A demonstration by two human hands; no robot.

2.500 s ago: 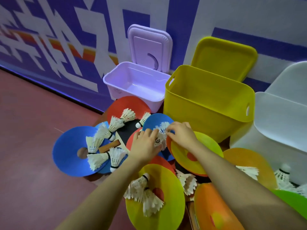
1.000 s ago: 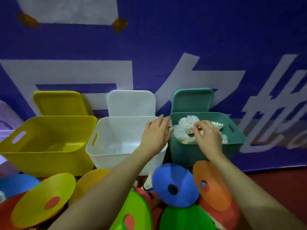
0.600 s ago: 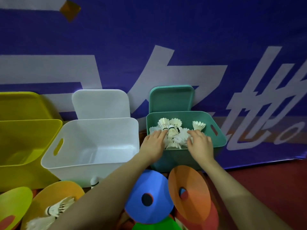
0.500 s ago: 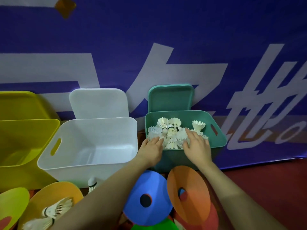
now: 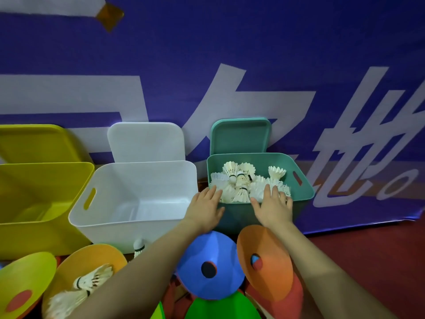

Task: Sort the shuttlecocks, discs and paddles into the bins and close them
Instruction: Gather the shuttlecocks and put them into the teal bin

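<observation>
A teal bin [image 5: 303, 192] stands at the right against the wall and holds a heap of white shuttlecocks [image 5: 241, 183]. My left hand [image 5: 205, 208] lies flat over its near-left rim with fingers apart and nothing in it. Over the near rim further right, my right hand [image 5: 273, 206] rests the same way, fingertips touching the shuttlecocks. On the floor in front lie a blue disc [image 5: 210, 268], an orange disc [image 5: 264, 263] and a green disc [image 5: 220, 307]. More shuttlecocks [image 5: 80, 286] lie on an orange-yellow disc [image 5: 92, 256] at the lower left.
An open white bin [image 5: 138, 217] and an open yellow bin [image 5: 34, 231] stand to the left, both without contents in view. Each bin's lid leans on the blue wall behind: teal lid [image 5: 239, 137], white lid [image 5: 146, 141]. A lone shuttlecock [image 5: 138, 246] stands by the white bin.
Both hands carried shuttlecocks from the floor pile to the teal bin and let them go there. The hands have since drawn back to the bin's near rim.
</observation>
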